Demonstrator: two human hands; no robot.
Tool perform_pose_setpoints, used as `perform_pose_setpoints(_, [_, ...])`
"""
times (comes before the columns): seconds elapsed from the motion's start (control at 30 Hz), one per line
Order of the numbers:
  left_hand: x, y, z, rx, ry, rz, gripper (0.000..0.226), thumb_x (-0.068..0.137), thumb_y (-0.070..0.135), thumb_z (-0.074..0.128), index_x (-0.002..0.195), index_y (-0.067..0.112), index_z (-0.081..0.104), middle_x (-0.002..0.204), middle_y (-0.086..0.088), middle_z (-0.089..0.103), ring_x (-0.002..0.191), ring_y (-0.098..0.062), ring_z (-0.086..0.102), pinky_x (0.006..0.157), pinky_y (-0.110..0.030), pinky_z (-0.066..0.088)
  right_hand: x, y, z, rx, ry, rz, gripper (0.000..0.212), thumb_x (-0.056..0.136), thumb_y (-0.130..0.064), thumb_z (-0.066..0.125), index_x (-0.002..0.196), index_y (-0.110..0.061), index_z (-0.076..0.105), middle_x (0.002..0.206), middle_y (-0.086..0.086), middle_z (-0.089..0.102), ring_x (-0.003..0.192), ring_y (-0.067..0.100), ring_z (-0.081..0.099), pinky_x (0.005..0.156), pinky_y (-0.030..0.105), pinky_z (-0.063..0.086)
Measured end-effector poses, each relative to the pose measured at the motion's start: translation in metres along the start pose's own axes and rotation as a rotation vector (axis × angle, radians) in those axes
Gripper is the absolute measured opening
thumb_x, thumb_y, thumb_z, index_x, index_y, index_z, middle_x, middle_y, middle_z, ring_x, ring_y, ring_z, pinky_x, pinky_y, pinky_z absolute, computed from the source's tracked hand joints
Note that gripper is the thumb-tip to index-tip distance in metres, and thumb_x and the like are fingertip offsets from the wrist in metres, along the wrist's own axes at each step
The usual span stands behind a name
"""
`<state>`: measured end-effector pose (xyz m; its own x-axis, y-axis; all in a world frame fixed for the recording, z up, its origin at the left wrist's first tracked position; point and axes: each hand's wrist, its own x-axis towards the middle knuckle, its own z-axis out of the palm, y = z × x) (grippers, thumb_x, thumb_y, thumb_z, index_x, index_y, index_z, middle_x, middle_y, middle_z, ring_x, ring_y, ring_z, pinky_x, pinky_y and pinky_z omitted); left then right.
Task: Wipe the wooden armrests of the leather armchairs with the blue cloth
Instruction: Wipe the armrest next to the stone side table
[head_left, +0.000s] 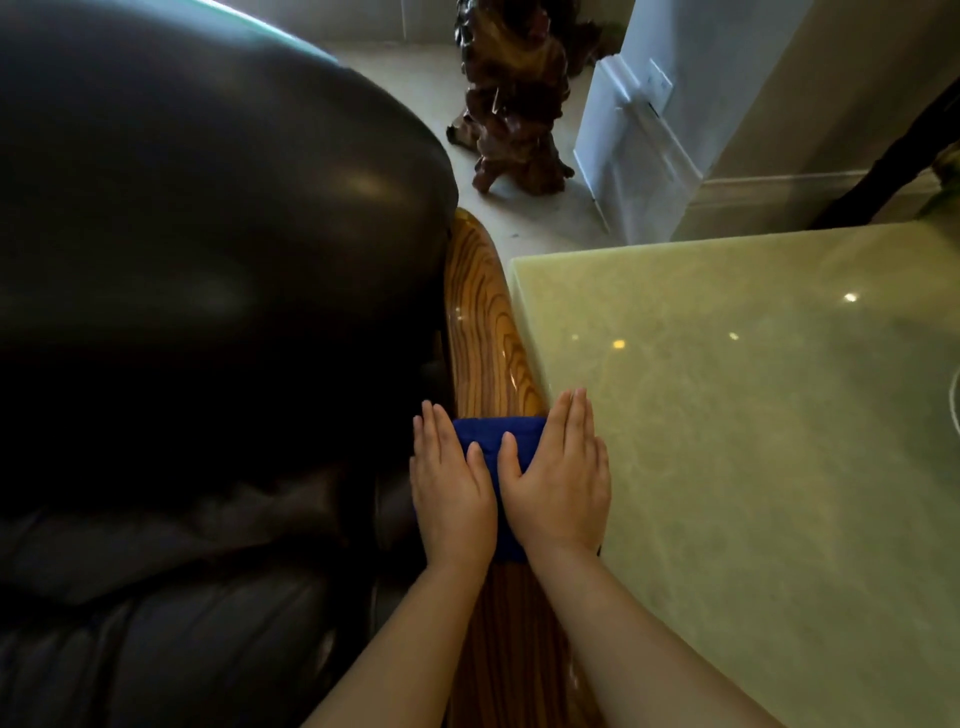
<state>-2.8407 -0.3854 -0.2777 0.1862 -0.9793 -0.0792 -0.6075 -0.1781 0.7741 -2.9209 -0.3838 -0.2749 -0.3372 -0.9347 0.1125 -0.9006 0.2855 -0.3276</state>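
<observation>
left hand (451, 488) and right hand (558, 480): each grip spread flat, pressing blue cloth (485, 434) | cloth on wooden armrest (485, 322) | leather armchair (208, 249) at left, bench (753, 415) at right

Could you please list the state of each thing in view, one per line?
Blue cloth: folded, pressed flat on the armrest.
Armrest: glossy, bare beyond the cloth.
Left hand: open, flat on cloth.
Right hand: open, flat on cloth.
Armchair: unoccupied.
Table: shiny.

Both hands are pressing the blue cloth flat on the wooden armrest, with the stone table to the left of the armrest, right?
Not quite. In the head view the left hand and right hand press the blue cloth on the armrest, but the stone table is to its right.
</observation>
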Motion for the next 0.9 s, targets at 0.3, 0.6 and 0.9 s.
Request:
perform_pose_setpoints(0.3, [0.064,0.024,-0.008,0.160,-0.059,-0.019,0.065,0.096,0.036,0.029,0.143,0.022,-0.013,0.155,-0.002,-0.018,0.142,-0.015,-0.017,0.117,-0.047,0.005,0.063,-0.024,-0.002,0.032,-0.060,0.045,0.066,0.090,-0.051,0.029,0.146,-0.019,0.012,0.152,0.015,0.023,0.139,0.027,0.024,0.110,0.052,0.023])
perform_pose_setpoints(0.6, [0.052,0.000,-0.051,0.307,-0.384,0.501,0.056,0.095,0.020,0.043,0.142,0.026,0.014,0.149,0.013,0.007,0.138,0.000,0.009,0.108,-0.007,-0.003,0.046,0.025,-0.033,0.270,-0.395,-0.444,0.058,0.090,-0.026,0.053,0.142,-0.024,0.026,0.151,-0.012,0.018,0.139,0.002,0.014,0.112,0.015,0.010])
perform_pose_setpoints(0.9, [0.101,0.026,-0.042,0.480,-0.424,0.507,0.060,0.093,0.014,0.045,0.144,0.010,0.013,0.156,-0.006,0.010,0.143,-0.014,0.008,0.113,-0.021,0.001,0.095,0.004,-0.029,0.287,-0.470,-0.265,0.063,0.085,-0.022,0.061,0.141,-0.019,0.032,0.151,-0.004,0.030,0.135,0.011,0.033,0.109,0.024,0.025])
